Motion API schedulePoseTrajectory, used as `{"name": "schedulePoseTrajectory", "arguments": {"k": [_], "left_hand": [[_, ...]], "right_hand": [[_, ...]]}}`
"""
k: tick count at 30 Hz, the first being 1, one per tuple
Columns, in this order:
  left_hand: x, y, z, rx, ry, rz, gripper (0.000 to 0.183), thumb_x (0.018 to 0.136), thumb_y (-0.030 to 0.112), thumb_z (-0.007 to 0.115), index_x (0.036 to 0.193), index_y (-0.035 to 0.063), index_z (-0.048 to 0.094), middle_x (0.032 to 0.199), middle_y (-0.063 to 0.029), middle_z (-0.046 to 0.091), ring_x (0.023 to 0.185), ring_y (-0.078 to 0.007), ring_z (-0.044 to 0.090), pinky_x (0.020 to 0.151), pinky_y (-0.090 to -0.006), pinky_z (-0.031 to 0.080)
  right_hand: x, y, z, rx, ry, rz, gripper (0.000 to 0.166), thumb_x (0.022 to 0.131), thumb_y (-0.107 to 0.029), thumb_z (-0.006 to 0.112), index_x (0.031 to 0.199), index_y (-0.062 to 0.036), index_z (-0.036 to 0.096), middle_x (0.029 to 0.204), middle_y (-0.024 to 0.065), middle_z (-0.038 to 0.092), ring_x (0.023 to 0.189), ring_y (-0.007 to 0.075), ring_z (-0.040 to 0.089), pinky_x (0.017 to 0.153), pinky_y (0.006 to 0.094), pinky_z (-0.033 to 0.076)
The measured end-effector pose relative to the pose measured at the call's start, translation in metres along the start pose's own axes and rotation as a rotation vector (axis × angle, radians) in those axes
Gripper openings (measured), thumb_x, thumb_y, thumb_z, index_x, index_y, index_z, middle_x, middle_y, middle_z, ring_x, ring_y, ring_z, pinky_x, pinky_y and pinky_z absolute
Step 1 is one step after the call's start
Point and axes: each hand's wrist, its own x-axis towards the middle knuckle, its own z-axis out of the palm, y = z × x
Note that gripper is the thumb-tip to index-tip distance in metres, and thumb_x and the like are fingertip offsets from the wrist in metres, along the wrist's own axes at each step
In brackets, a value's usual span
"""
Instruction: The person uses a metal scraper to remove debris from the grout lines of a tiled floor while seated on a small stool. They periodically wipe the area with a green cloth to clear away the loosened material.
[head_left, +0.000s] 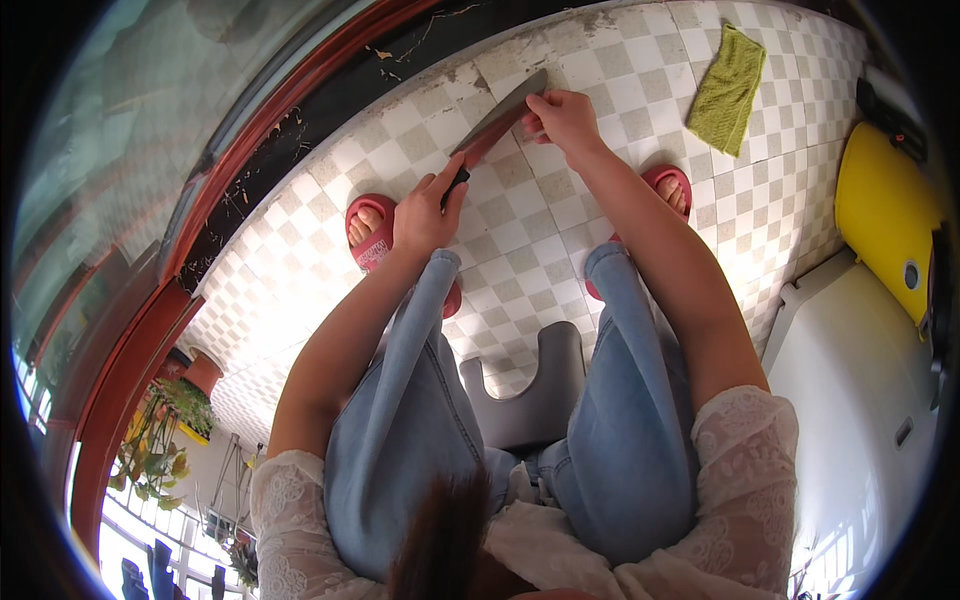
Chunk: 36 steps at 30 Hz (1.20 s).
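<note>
A knife (501, 120) with a grey blade and black handle is held slantwise above the checkered tile floor (517, 191). Part of its blade looks reddish. My left hand (430, 211) is wrapped around the handle, with the index finger stretched towards the base of the blade. Near the tip, my right hand (566, 124) has its thumb against the blade and its fingers curled at the edge side. Both forearms reach forward past my knees.
Right of the hands, a green cloth (726, 94) lies on the floor. A grey plastic stool (525, 409) is between my legs. Red sandals (369, 229) are on my feet. A yellow container (881, 217) and a white appliance (847, 360) stand right; a red-framed glass door (176, 255) and potted plants (176, 412) left.
</note>
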Motion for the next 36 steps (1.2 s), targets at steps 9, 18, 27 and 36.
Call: {"name": "schedulePoseTrajectory", "arguments": {"k": [9, 18, 27, 36], "left_hand": [[-0.005, -0.021, -0.001, -0.053, -0.075, 0.007, 0.042, 0.094, 0.028, 0.056, 0.136, 0.0254, 0.053, 0.088, -0.0104, 0.063, 0.081, -0.032, 0.063, 0.071, -0.0408, 0.051], [0.039, -0.012, -0.026, -0.009, -0.074, -0.041, 0.04, 0.095, 0.027, 0.055, 0.135, 0.0246, 0.054, 0.091, -0.01, 0.063, 0.083, -0.0324, 0.062, 0.073, -0.0409, 0.048], [-0.05, -0.021, -0.042, 0.169, -0.023, -0.114, 0.042, 0.092, 0.028, 0.061, 0.133, 0.0246, 0.057, 0.09, -0.0072, 0.063, 0.085, -0.0278, 0.062, 0.072, -0.0403, 0.049], [-0.039, -0.047, -0.049, 0.232, 0.016, 0.016, 0.04, 0.091, 0.025, 0.06, 0.131, 0.0247, 0.058, 0.092, -0.0074, 0.063, 0.078, -0.0286, 0.063, 0.067, -0.0403, 0.053]], "right_hand": [[-0.009, 0.002, 0.005, 0.066, 0.001, 0.062, 0.018, 0.087, -0.011, 0.063, 0.077, 0.0036, 0.064, 0.071, 0.0112, 0.068, 0.059, 0.0155, 0.066, 0.052, 0.028, 0.056], [0.028, -0.02, 0.016, 0.138, 0.066, -0.054, 0.019, 0.084, -0.012, 0.063, 0.073, 0.0032, 0.063, 0.069, 0.0131, 0.068, 0.058, 0.0169, 0.067, 0.052, 0.0276, 0.056], [-0.021, 0.016, 0.049, 0.123, -0.192, 0.195, 0.02, 0.089, -0.016, 0.063, 0.082, 0.0029, 0.063, 0.075, 0.0108, 0.068, 0.063, 0.0159, 0.066, 0.056, 0.027, 0.056], [-0.018, 0.015, 0.068, 0.143, -0.136, 0.164, 0.024, 0.094, -0.015, 0.06, 0.081, 0.0048, 0.061, 0.073, 0.0129, 0.068, 0.062, 0.0181, 0.067, 0.055, 0.0277, 0.057]]}}
